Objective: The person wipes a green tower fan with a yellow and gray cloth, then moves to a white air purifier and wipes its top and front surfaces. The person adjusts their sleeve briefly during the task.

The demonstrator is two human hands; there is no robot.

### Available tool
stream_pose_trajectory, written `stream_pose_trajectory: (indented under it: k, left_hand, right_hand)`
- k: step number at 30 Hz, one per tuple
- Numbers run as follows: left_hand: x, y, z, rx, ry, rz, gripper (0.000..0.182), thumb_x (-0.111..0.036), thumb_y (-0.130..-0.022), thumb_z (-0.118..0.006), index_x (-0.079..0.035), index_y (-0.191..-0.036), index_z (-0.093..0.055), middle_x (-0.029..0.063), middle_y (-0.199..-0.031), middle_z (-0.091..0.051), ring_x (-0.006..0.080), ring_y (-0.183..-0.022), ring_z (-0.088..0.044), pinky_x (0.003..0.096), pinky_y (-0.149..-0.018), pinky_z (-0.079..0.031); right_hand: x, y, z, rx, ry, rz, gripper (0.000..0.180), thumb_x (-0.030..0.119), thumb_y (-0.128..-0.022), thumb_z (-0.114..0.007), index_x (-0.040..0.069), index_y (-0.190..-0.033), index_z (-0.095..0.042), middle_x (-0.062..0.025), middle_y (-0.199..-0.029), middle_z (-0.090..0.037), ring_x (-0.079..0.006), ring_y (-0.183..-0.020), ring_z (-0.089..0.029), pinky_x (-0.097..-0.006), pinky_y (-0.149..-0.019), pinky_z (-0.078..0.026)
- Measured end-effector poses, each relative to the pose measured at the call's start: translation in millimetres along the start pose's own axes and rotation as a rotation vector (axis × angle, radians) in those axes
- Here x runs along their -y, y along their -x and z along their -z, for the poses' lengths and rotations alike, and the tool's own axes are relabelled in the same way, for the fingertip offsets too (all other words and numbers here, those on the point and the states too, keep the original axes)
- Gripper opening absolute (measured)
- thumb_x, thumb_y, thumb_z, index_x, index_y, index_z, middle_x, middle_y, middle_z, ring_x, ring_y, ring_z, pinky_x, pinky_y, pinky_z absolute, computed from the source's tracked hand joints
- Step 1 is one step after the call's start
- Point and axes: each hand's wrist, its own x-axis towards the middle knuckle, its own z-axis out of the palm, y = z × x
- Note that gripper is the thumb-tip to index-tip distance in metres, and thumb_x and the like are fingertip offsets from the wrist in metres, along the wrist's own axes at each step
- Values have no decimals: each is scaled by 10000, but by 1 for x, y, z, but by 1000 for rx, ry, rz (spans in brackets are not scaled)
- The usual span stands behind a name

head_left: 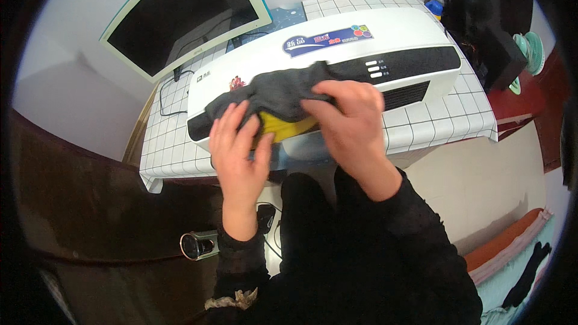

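A dark grey cloth (284, 92) with a yellow underside (286, 127) lies bunched across the front of a long white appliance (253, 58), perhaps a heater. My left hand (239, 149) has its fingers over the cloth's left end, its thumb by the yellow side. With thumb and fingers, my right hand (354, 122) grips the other end. Both hands are slightly blurred. The appliance has a black front strip, white buttons, a vent at the lower right and a blue sticker with writing. Cloth and hands hide the middle of its front.
A checked tablecloth (420, 124) covers the table under the appliance. Behind at left stands a monitor (185, 18), with a black cable (161, 99) beside it. A dark box (496, 54) and a green fan-like object (530, 54) are at right. Below, a metallic cylinder (198, 246) stands near my left sleeve.
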Motion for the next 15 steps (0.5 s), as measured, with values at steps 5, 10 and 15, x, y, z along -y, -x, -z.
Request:
stream_pose_trajectory:
  k: [5,10,15]
  left_hand:
    - [-48,-29,-29,162,19,-133,454,-115,-803,-818,-44,-1235,-700,155,-1464,-594,363,-1391,-543,548,-1151,-404]
    - [-84,-56,-65,175,188,-289,534,-129,-785,-835,-32,-1287,-680,186,-1473,-572,380,-1393,-518,523,-1125,-422]
    - [-100,-79,-88,150,348,-286,542,-183,-801,-830,-20,-1295,-676,236,-1465,-560,428,-1375,-513,514,-1146,-398]
  right_hand:
    - [-41,12,44,-24,161,-187,271,38,-809,-719,153,-1048,-771,-37,-1175,-680,-267,-1100,-622,-439,-988,-428]
    - [-72,18,75,-86,249,-367,232,22,-878,-719,94,-1094,-764,-89,-1214,-690,-293,-1136,-623,-403,-985,-465]
    - [-92,10,87,-63,430,-355,287,35,-946,-678,49,-1232,-698,-140,-1325,-670,-368,-1312,-588,-466,-1099,-465]
